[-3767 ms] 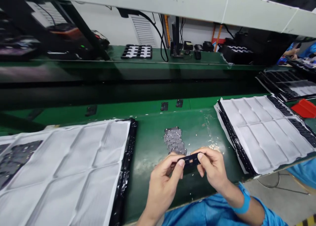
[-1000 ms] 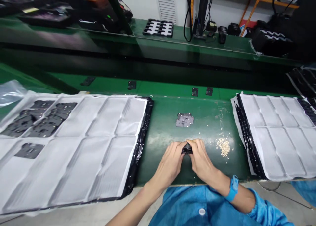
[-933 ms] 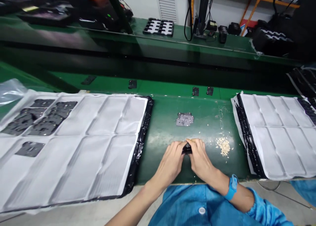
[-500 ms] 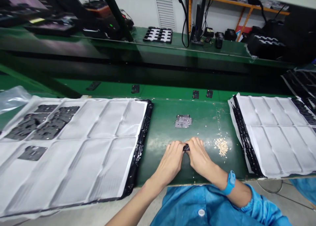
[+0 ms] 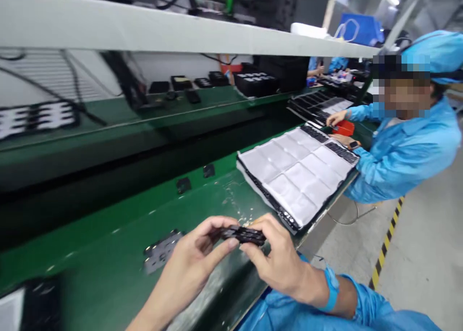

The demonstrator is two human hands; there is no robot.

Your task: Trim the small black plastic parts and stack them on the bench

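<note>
Between both hands is a small stack of black plastic parts [image 5: 243,235], raised a little off the green bench. My left hand [image 5: 200,249] pinches its left end with thumb and fingers. The right end is gripped by my right hand [image 5: 277,254], whose wrist bears a blue band. Left of my hands, some flat grey-black parts [image 5: 161,250] lie overlapped on the bench. A few pale small bits [image 5: 247,222] show just behind my fingers, mostly hidden by them.
A white-lined tray stack [image 5: 289,162] lies on the bench to the right, black parts in its far compartments. Two small black parts [image 5: 195,177] lie near the back ledge. A co-worker in blue [image 5: 415,138] sits beyond the trays. Another tray's corner [image 5: 39,302] shows lower left.
My view has swung to the right, bringing the co-worker into sight. The held stack is now nearer to me and more tilted into view; both hands still grip it.
</note>
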